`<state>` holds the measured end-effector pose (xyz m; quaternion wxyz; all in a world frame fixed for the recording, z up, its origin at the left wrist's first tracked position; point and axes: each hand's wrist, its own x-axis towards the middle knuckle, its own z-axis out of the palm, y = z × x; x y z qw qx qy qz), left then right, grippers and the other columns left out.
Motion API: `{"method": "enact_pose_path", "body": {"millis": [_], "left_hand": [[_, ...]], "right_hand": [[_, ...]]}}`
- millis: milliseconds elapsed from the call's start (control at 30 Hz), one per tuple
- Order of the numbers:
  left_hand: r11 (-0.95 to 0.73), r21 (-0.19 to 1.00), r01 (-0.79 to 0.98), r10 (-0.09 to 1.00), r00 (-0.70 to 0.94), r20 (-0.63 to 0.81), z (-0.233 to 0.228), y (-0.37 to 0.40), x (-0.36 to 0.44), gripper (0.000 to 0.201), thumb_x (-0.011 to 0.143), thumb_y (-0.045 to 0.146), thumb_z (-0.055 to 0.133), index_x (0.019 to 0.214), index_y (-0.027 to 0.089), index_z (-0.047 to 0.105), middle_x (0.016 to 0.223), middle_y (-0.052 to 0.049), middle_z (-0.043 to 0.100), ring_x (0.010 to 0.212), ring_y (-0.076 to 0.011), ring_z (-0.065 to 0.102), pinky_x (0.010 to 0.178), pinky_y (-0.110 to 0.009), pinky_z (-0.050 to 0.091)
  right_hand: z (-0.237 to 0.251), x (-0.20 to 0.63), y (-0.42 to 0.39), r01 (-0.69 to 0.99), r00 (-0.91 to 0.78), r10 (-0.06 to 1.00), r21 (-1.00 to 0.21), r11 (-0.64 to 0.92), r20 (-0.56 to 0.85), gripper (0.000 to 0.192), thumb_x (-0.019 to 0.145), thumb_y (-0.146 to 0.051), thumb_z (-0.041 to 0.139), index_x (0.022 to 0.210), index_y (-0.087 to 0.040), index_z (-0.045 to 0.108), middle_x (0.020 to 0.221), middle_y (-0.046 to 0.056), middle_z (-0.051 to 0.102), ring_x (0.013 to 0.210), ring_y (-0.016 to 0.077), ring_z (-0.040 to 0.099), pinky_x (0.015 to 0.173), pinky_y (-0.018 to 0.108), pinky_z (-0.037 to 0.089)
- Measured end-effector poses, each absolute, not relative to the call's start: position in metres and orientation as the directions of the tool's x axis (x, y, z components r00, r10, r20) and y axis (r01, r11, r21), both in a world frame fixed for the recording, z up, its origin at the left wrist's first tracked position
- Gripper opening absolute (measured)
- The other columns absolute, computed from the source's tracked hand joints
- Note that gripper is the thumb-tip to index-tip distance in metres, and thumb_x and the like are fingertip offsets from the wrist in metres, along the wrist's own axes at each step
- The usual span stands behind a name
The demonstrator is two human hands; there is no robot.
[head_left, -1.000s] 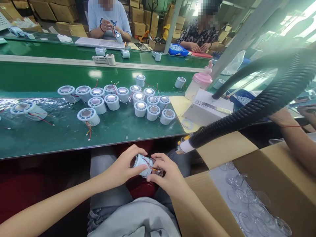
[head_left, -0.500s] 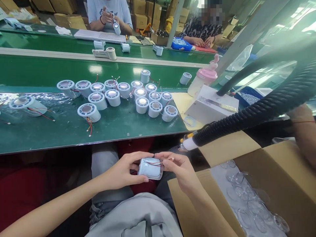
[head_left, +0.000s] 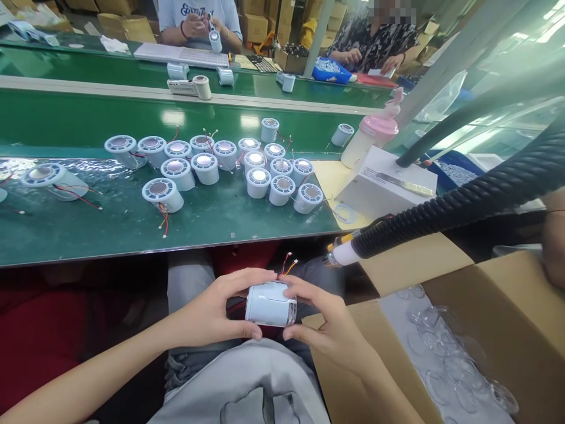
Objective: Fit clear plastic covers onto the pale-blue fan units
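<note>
Holding a pale-blue cylindrical housing at the view's six o'clock, the left hand grips its nine-o'clock end, the right hand its three; wires, earlier across its front, now jut toward one.

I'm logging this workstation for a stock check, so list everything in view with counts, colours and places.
Held housing: one, light blue, between both hands
Wires: a few, red and yellow, at the held housing's far side
Other housings: over twenty, mostly light blue, on and beyond the bench
Bench: one near, green, mid-view
Bottle: one, whitish with pink top, bench right
Box: one, white, beside the bottle
Ridged hose: one, black, right
Open carton: one, brown, lower right
Clear pieces: many, colourless, inside the carton
Co-workers: two, opposite; another's arm, right edge
Legs: two, grey trousers, below bench
Left hand: one, housing's left end
Right hand: one, housing's right end
</note>
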<state>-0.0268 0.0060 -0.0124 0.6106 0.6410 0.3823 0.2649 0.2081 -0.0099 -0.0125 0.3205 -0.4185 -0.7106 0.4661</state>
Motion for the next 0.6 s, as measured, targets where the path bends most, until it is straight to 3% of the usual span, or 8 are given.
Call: {"method": "enact_pose_path", "body": {"millis": [200, 333, 600], "left_hand": [[-0.177, 0.949, 0.262, 0.784, 0.621, -0.025, -0.0098, 0.0054, -0.0296, 0.073, 0.067, 0.029, 0.079, 0.134, 0.027, 0.048, 0.138, -0.010, 0.052, 0.127, -0.0296, 0.046, 0.109, -0.046, 0.034], [-0.214, 0.936, 0.279, 0.774, 0.633, -0.011, -0.0086, 0.0052, -0.0301, 0.073, 0.069, 0.030, 0.078, 0.135, 0.027, 0.047, 0.137, -0.010, 0.052, 0.126, -0.0303, 0.048, 0.108, -0.046, 0.035], [-0.230, 0.933, 0.278, 0.772, 0.636, 0.001, -0.0101, 0.0045, -0.0301, 0.074, 0.068, 0.030, 0.078, 0.135, 0.028, 0.047, 0.138, -0.010, 0.052, 0.125, -0.0303, 0.049, 0.107, -0.047, 0.037]], "right_hand": [[-0.0132, 0.2086, -0.0133, 0.237, -0.440, 0.896, -0.970, 0.051, -0.060, 0.044, 0.070, -0.029, 0.078, 0.108, -0.022, 0.058, 0.126, 0.011, 0.061, 0.114, 0.0269, 0.059, 0.094, 0.040, 0.052], [-0.0125, 0.2094, -0.0143, 0.201, -0.436, 0.888, -0.978, -0.061, -0.145, 0.046, 0.071, -0.032, 0.077, 0.111, -0.024, 0.057, 0.120, 0.008, 0.062, 0.109, 0.0268, 0.061, 0.094, 0.043, 0.052], [-0.0104, 0.2073, -0.0130, 0.069, -0.445, 0.871, -0.978, -0.197, -0.208, 0.041, 0.073, -0.037, 0.075, 0.107, -0.024, 0.057, 0.098, 0.004, 0.066, 0.092, 0.0191, 0.064, 0.080, 0.032, 0.055]]}}
